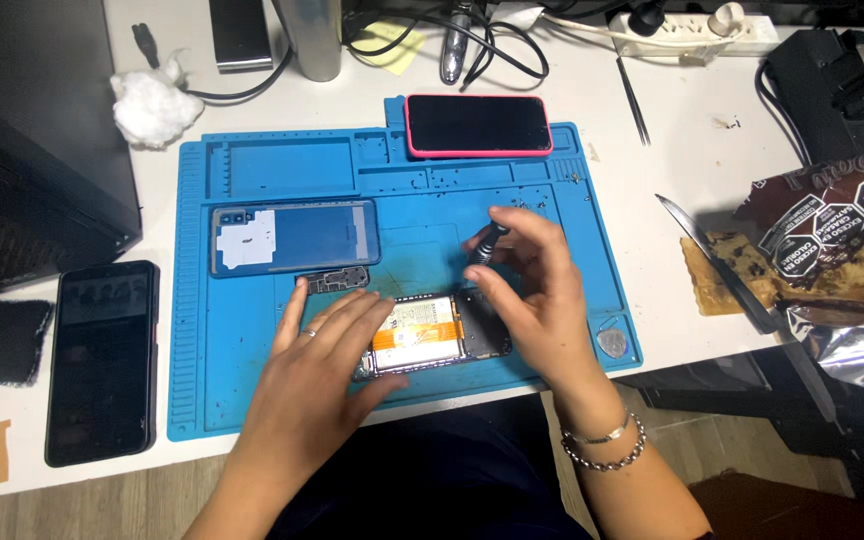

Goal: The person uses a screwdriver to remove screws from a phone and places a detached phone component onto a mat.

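Hands work over an opened phone (439, 338) that lies near the front edge of the blue mat (242, 400), its back off and an orange flex strip and pale battery label showing. The left hand (317, 375) lies flat on the phone's left end, fingers spread and released, gripping nothing, only pressing the body still. The right hand (542, 290) hovers over the phone's right end, fingers clenched around a slim dark screwdriver (485, 243) held tip down.

The step in hand looks like undoing small screws inside the phone body. The next turn would call for the tip seated square in a screw head and steady pressure from the left hand, since the body could slide on the mat.

Just behind the phone lies a small dark bracket (337, 281), and behind that the removed back cover (294, 235), glossy blue with white patches on its inner face. A grey pick (613, 343) sits at the mat's right front corner. The mat itself is matte, rubbery, moulded with ridges and shallow trays. At its far edge rests a phone in a pink case (479, 125), screen dark.

Left of the mat on the white tabletop (652, 230) lies a black phone (102, 360); a wad of cotton (154, 105) sits beyond the mat's far left corner. To the right are a knife (717, 265) and a crinkled foil wrapper (832, 260).
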